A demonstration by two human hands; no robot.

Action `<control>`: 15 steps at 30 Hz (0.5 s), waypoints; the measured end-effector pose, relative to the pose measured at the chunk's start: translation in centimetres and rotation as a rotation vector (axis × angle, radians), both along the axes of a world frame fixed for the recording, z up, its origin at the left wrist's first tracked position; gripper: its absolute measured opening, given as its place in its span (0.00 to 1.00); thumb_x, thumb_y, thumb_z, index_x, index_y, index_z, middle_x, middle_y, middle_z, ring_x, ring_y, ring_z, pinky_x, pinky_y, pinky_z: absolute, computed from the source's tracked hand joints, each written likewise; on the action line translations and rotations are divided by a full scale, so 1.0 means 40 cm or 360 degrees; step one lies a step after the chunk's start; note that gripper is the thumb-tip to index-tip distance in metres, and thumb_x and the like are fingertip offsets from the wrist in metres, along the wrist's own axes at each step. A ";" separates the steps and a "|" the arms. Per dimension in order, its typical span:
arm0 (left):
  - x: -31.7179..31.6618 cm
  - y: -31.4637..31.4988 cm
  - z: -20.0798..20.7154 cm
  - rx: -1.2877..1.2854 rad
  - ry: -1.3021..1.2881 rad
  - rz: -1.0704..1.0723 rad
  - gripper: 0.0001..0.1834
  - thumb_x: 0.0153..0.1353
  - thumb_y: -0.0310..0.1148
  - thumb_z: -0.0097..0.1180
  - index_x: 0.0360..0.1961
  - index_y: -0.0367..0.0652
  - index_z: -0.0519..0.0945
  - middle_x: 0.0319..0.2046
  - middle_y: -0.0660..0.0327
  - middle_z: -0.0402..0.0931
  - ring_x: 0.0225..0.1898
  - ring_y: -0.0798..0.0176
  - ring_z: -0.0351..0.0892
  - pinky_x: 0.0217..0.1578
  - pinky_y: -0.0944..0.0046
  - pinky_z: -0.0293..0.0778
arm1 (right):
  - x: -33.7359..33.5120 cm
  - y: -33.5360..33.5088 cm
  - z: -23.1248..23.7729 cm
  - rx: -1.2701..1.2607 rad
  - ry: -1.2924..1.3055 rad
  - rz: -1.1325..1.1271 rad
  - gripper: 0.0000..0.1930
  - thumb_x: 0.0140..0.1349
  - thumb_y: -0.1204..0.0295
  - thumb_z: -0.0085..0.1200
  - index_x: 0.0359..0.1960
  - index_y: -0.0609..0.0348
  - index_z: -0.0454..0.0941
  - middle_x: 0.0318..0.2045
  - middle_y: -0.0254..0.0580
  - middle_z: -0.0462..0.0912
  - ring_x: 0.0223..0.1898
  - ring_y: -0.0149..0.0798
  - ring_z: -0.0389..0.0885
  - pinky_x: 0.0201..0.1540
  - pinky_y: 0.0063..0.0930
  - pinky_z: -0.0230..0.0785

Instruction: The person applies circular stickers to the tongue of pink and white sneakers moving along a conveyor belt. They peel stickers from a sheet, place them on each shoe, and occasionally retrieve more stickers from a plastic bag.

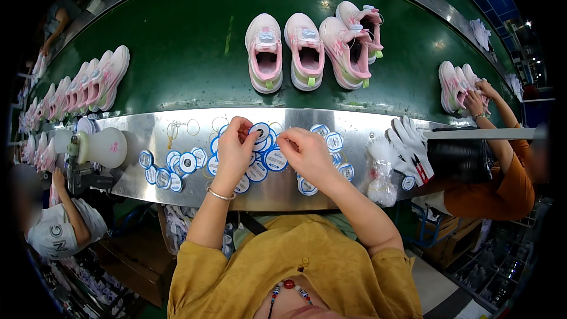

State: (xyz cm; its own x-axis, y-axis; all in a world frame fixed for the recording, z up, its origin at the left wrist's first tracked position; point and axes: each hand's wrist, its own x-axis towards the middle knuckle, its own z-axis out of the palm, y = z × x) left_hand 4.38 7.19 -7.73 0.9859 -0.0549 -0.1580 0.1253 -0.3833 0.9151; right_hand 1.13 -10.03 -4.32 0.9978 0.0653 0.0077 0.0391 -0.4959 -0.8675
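My left hand pinches a round blue-and-white disc at its upper edge, above a pile of the same discs on the shiny metal ledge. My right hand hovers just right of that disc, fingertips curled toward it and touching the pile. More discs lie in a loose group to the left. Beyond the ledge, pink-and-white shoes stand on the green conveyor belt.
A row of pink shoes lies at the belt's left. White gloves and a clear bag rest on the ledge's right. A co-worker's hands hold a shoe at right. Another person sits at lower left by a white shoe form.
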 end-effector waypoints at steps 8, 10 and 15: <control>-0.010 0.011 0.020 -0.0266 0.0018 0.0013 0.05 0.54 0.23 0.61 0.31 0.35 0.77 0.25 0.67 0.75 0.24 0.78 0.71 0.26 0.77 0.68 | 0.038 0.039 0.002 -0.0142 -0.0195 0.0009 0.06 0.55 0.71 0.52 0.27 0.60 0.78 0.25 0.45 0.80 0.26 0.49 0.79 0.29 0.39 0.71; -0.011 0.012 0.025 -0.0208 -0.0060 0.0015 0.04 0.54 0.23 0.61 0.30 0.35 0.78 0.24 0.67 0.75 0.24 0.77 0.71 0.25 0.76 0.68 | 0.044 0.042 0.001 -0.0178 -0.0234 0.0031 0.06 0.55 0.72 0.52 0.27 0.60 0.78 0.25 0.44 0.80 0.26 0.49 0.79 0.29 0.39 0.71; -0.006 0.003 0.070 -0.0152 -0.0357 -0.0120 0.04 0.53 0.23 0.61 0.30 0.34 0.80 0.25 0.62 0.75 0.24 0.72 0.73 0.27 0.74 0.69 | 0.061 0.050 -0.003 -0.0216 -0.0397 0.0045 0.05 0.56 0.72 0.52 0.28 0.59 0.78 0.25 0.43 0.79 0.26 0.49 0.78 0.28 0.39 0.70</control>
